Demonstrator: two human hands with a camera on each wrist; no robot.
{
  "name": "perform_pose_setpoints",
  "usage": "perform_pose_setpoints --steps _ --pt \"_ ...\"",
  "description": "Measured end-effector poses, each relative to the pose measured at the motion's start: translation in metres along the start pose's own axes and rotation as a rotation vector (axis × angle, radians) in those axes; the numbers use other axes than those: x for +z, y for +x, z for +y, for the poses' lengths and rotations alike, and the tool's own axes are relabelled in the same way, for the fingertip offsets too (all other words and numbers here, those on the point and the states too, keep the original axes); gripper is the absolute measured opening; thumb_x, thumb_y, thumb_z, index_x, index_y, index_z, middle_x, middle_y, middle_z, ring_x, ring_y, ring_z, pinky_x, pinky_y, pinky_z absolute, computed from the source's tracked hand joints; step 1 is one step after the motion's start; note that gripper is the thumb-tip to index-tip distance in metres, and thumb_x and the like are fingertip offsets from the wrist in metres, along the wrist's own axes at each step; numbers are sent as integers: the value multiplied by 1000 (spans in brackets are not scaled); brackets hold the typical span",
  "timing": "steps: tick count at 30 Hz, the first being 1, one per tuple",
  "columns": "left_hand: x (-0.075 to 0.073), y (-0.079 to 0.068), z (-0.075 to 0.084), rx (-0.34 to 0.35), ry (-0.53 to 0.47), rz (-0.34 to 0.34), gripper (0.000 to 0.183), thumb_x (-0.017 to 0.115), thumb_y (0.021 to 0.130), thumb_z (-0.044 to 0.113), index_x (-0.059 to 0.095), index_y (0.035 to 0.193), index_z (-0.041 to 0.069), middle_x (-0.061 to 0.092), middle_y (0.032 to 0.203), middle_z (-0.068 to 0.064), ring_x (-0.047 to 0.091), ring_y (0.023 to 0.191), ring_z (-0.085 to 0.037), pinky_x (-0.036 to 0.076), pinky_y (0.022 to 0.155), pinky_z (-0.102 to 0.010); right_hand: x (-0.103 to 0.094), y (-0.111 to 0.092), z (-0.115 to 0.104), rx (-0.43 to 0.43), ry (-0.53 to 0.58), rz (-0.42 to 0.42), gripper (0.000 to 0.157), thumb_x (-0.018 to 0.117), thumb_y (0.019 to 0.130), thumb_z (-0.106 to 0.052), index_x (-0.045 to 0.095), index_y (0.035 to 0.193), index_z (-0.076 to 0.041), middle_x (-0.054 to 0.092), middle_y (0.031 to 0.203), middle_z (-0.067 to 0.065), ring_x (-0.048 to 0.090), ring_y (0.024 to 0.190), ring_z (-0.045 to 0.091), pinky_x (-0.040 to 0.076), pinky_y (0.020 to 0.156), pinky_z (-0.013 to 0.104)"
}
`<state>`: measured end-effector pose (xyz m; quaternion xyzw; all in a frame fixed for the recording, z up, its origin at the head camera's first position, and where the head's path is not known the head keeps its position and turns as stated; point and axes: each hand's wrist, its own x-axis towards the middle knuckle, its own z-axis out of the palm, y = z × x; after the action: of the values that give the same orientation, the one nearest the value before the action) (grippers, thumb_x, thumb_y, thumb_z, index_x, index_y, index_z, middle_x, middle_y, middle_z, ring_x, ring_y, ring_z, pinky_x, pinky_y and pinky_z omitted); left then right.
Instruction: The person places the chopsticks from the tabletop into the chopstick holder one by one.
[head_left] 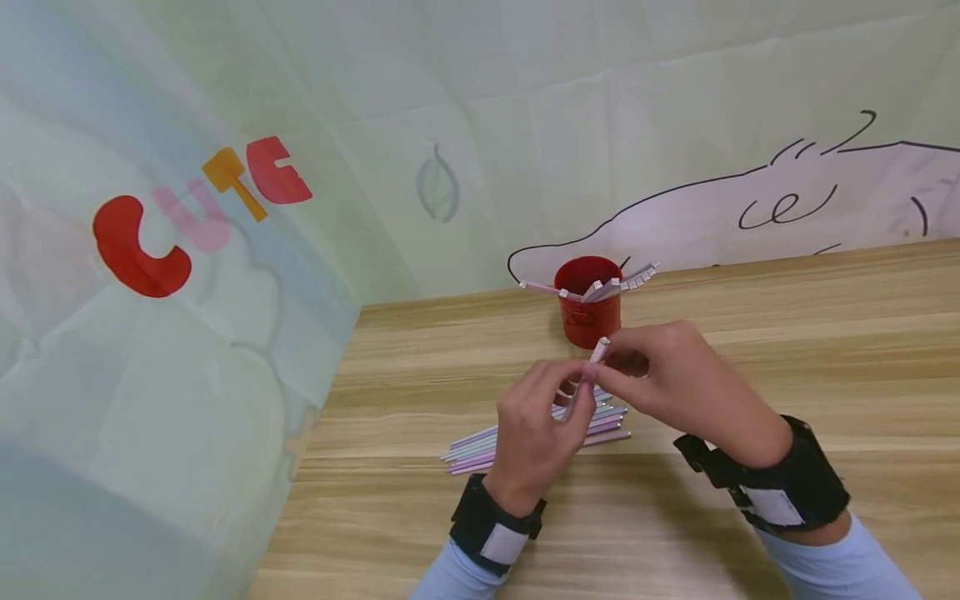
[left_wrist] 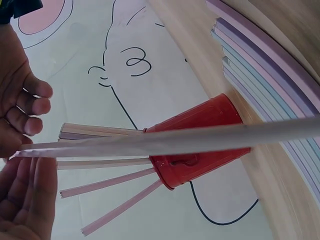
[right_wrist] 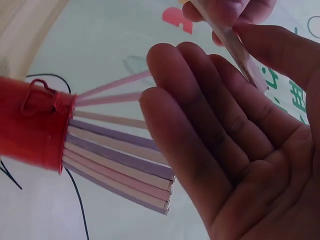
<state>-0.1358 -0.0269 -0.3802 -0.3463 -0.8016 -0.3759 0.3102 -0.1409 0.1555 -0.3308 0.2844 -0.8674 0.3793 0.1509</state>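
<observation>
A slim pale-pink stick (head_left: 597, 353) is held at a slant over the table. My left hand (head_left: 534, 417) pinches it between thumb and fingertips, below its upper end. Close to that upper end, my right hand (head_left: 660, 367) pinches the same stick with thumb and forefinger; its other fingers extend side by side in the right wrist view. Under the left hand lies a pile of pastel sticks (head_left: 472, 450), partly covered by it. Just beyond the hands stands a small red bucket (head_left: 591, 321) with several pink, cream and purple sticks (right_wrist: 115, 162) leaning out over its rim.
The wood-grain table (head_left: 862, 350) carries the bucket and the pile. Behind it hangs a pale printed backdrop (head_left: 487, 183) with a line drawing. A second printed sheet with coloured letters (head_left: 150, 267) borders the table's left side.
</observation>
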Motion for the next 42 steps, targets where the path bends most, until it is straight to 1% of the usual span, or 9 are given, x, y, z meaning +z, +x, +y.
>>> perform_pose_setpoints --steps 11,16,22,27,30,32,35,39,42 --pt "0 2 2 24 -21 26 24 62 86 14 60 108 9 66 93 -1 55 73 -4 50 63 -16 -2 -1 -2 3 154 6 6 71 81 -18 67 81 -22 62 72 -14 55 60 3 52 55 27" --pt "0 2 3 32 -29 15 26 63 85 14 60 110 8 66 95 -2 56 75 -5 50 65 -16 -5 -3 -4 7 195 58 5 71 80 -19 69 83 -22 64 74 -13 57 62 3 54 58 26" --pt "0 2 5 54 -7 46 29 64 82 13 59 109 6 61 97 -5 56 79 -9 51 66 -19 -15 -4 -5 -10 197 236 7 73 78 -14 69 83 -16 66 75 -9 60 63 4 53 59 21" --pt "0 3 7 130 31 106 27 65 79 14 59 103 5 58 96 -7 56 85 -12 52 72 -24 -28 -4 -12 -29 223 433 16 70 75 2 69 90 -4 68 79 2 63 68 13 51 65 18" --pt "1 3 9 167 57 111 23 65 77 14 61 98 4 60 94 -7 56 87 -12 52 75 -25 -34 -4 -16 -38 248 549 19 68 75 7 68 93 1 68 80 9 64 69 18 51 66 17" --pt "2 2 9 172 67 83 20 64 78 14 62 96 5 61 91 -6 56 86 -11 51 75 -25 -37 -4 -17 -48 280 626 19 66 75 9 67 94 5 68 81 14 65 69 20 51 66 18" --pt "5 -1 7 149 91 1 16 62 82 17 64 95 7 62 89 -2 56 83 -8 50 75 -21 -38 -4 -10 -79 369 749 18 65 76 9 66 94 10 68 82 18 65 69 23 52 67 20" --pt "10 -6 3 77 148 -143 19 57 87 26 65 96 12 64 89 2 54 82 -5 48 75 -18 -42 1 -11 -176 573 921 18 64 74 12 60 89 21 65 79 26 64 67 28 54 67 25" --pt "14 -10 -1 27 204 -266 21 57 86 31 66 97 15 65 92 5 55 85 -5 48 76 -20 -44 3 -13 -228 655 1042 19 63 73 13 57 86 25 63 76 30 63 65 31 55 66 29"
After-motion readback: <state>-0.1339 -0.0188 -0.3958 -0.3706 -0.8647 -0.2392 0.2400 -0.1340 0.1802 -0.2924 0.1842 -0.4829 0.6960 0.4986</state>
